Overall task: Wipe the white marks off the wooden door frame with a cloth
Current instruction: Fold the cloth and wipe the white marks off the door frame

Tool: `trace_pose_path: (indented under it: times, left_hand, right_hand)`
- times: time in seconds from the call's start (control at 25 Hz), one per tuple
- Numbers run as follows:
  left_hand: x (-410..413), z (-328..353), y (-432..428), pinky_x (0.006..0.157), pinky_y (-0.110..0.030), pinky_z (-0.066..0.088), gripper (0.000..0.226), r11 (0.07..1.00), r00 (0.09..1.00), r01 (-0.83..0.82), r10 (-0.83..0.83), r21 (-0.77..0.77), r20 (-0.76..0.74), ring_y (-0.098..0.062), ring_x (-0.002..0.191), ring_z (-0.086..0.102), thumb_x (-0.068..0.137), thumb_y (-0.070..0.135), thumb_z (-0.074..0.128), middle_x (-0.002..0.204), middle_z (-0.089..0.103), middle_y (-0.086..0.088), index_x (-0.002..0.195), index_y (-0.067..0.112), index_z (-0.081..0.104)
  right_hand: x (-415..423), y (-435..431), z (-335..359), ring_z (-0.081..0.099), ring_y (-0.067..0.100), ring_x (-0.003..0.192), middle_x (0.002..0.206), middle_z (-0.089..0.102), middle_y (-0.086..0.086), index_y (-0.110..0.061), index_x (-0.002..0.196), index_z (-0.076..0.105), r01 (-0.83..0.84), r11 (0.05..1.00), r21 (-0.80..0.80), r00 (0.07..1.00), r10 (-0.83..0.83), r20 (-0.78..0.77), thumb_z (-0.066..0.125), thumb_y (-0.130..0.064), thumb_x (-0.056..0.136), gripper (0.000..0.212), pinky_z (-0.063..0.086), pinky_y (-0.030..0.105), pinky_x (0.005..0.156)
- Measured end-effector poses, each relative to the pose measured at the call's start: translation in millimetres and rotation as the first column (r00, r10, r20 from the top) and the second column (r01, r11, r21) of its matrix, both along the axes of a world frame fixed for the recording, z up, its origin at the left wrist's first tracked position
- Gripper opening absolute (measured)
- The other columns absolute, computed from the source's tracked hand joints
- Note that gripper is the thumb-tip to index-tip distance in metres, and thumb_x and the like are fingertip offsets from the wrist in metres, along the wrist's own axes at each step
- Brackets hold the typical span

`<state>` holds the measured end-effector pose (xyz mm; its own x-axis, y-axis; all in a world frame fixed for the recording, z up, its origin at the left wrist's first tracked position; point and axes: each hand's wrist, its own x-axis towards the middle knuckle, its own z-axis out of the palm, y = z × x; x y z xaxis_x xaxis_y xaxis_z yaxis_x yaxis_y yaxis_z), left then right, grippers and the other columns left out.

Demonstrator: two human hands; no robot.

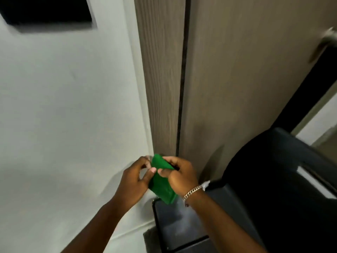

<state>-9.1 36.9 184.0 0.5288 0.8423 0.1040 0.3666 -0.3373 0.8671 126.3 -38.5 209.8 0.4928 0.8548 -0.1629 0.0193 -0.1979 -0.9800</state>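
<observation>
A green cloth (pixel 161 181) is bunched between both hands, low in front of the wooden door frame (pixel 161 79). My left hand (pixel 134 181) pinches its left edge with thumb and fingers. My right hand (pixel 180 175), with a chain bracelet at the wrist, grips its upper right part. The frame is a grey-brown grained strip running up the middle of the view, with a dark gap between it and the wooden door (pixel 246 79). I cannot make out white marks on the frame; the picture is blurred.
A white wall (pixel 63 106) fills the left side, with a black panel (pixel 45 10) at the top left. Dark furniture (pixel 264 179) and a black box-like surface (pixel 178 225) stand below and to the right of my hands. A metal door handle (pixel 326 42) shows at the right edge.
</observation>
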Motion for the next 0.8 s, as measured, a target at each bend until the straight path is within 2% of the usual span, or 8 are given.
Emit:
trace_pose_path:
  times: [0.16, 0.24, 0.36, 0.44, 0.52, 0.6, 0.68, 0.8]
  left_hand:
    - [1.1, 119.9, 1.5, 0.063, -0.027, 0.047, 0.02, 1.0, 0.975, -0.019, 0.017, 0.007, 0.221, -0.014, 0.07, 0.058, 0.085, 0.01, 0.068, 0.072, 0.063, -0.008, 0.076, 0.019, 0.053]
    - [2.7, 182.8, -1.7, 0.061, -0.017, 0.047, 0.023, 0.988, 0.955, -0.052, 0.007, 0.144, 0.296, -0.003, 0.065, 0.057, 0.082, 0.009, 0.071, 0.067, 0.061, 0.007, 0.073, 0.02, 0.053]
    - [11.7, 257.0, -3.8, 0.061, -0.01, 0.046, 0.021, 0.938, 0.917, -0.138, -0.001, 0.318, 0.4, -0.001, 0.066, 0.058, 0.082, 0.01, 0.071, 0.069, 0.059, 0.01, 0.074, 0.017, 0.053]
    - [19.3, 297.3, -5.8, 0.059, -0.016, 0.046, 0.019, 0.91, 0.888, -0.187, -0.005, 0.371, 0.46, -0.002, 0.064, 0.056, 0.081, 0.009, 0.071, 0.071, 0.057, 0.005, 0.078, 0.012, 0.052]
    - [29.2, 328.6, -9.3, 0.053, -0.021, 0.046, 0.024, 0.891, 0.869, -0.225, 0.002, 0.393, 0.494, -0.004, 0.058, 0.053, 0.08, 0.01, 0.072, 0.069, 0.057, 0.001, 0.082, 0.013, 0.048]
    - [40.2, 348.4, -13.0, 0.047, -0.016, 0.044, 0.029, 0.87, 0.855, -0.274, 0.026, 0.41, 0.517, -0.006, 0.055, 0.052, 0.08, 0.01, 0.072, 0.071, 0.059, -0.005, 0.083, 0.017, 0.044]
    - [49.3, 358.0, -14.5, 0.048, -0.012, 0.043, 0.029, 0.845, 0.844, -0.322, 0.053, 0.426, 0.533, -0.009, 0.058, 0.058, 0.081, 0.009, 0.07, 0.072, 0.063, -0.006, 0.085, 0.019, 0.044]
    - [45.3, 364.5, -9.8, 0.054, -0.017, 0.054, 0.02, 0.869, 0.89, -0.278, 0.072, 0.41, 0.45, -0.013, 0.066, 0.067, 0.088, 0.005, 0.061, 0.076, 0.068, -0.001, 0.098, 0.018, 0.049]
  right_hand:
    - [15.3, 1.1, 130.1, 0.067, 0.013, 0.082, 0.089, 0.071, 0.001, -0.01, 0.098, 0.075, -0.099, 0.972, 0.212, 0.993, 0.083, 0.085, 0.067, 0.01, 0.075, 0.032, 0.055, 0.024, 0.076]
    - [18.4, -2.0, 192.7, 0.065, 0.017, 0.087, 0.095, 0.068, 0.005, -0.006, 0.101, 0.075, -0.105, 0.936, 0.336, 0.978, 0.037, 0.204, 0.067, 0.012, 0.074, 0.033, 0.055, 0.03, 0.083]
    - [21.1, -5.3, 268.3, 0.063, -0.001, 0.084, 0.096, 0.066, 0.001, -0.012, 0.1, 0.075, -0.123, 0.868, 0.481, 0.913, -0.091, 0.398, 0.069, 0.006, 0.075, 0.032, 0.052, 0.017, 0.077]
    - [23.4, -2.3, 303.7, 0.059, -0.005, 0.091, 0.1, 0.065, -0.003, -0.019, 0.104, 0.073, -0.104, 0.82, 0.563, 0.797, -0.27, 0.54, 0.071, -0.005, 0.077, 0.031, 0.049, 0.021, 0.085]
    - [22.6, 2.6, 323.4, 0.054, 0.011, 0.113, 0.114, 0.062, -0.002, -0.024, 0.115, 0.065, -0.029, 0.793, 0.609, 0.501, -0.515, 0.695, 0.068, -0.02, 0.079, 0.036, 0.038, 0.039, 0.106]
    - [15.5, 6.9, 325.5, 0.05, 0.023, 0.127, 0.125, 0.061, 0.003, -0.021, 0.118, 0.062, 0.004, 0.687, 0.726, 0.287, -0.697, 0.658, 0.063, -0.02, 0.082, 0.036, 0.027, 0.053, 0.116]
    - [8.7, 16.5, 312.7, 0.051, 0.029, 0.131, 0.128, 0.063, 0.01, -0.014, 0.117, 0.065, -0.071, 0.61, 0.79, 0.243, -0.757, 0.606, 0.055, -0.015, 0.087, 0.032, 0.031, 0.057, 0.115]
    - [3.5, 36.4, 289.0, 0.037, 0.028, 0.143, 0.149, 0.047, 0.011, -0.012, 0.138, 0.051, -0.159, 0.705, 0.691, 0.248, -0.649, 0.719, 0.041, -0.022, 0.094, 0.046, 0.036, 0.056, 0.112]
